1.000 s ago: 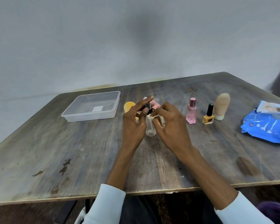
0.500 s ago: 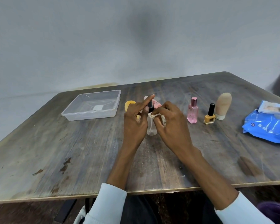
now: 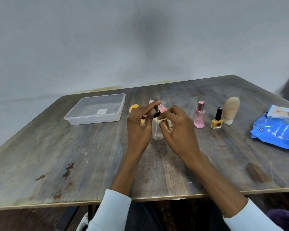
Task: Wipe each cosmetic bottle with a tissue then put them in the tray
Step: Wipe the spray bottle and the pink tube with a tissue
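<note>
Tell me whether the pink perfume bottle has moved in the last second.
No. The pink perfume bottle stands where it did, just left of the yellow nail polish; the slight shift is the camera's.

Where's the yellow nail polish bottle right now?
In the head view, the yellow nail polish bottle stands upright right of centre, between the pink perfume bottle and the beige tube.

Clear tray (image 3: 83,112), pink bottle (image 3: 199,117), yellow black-capped polish (image 3: 216,120), beige tube (image 3: 230,109), blue packet (image 3: 277,132)
</note>
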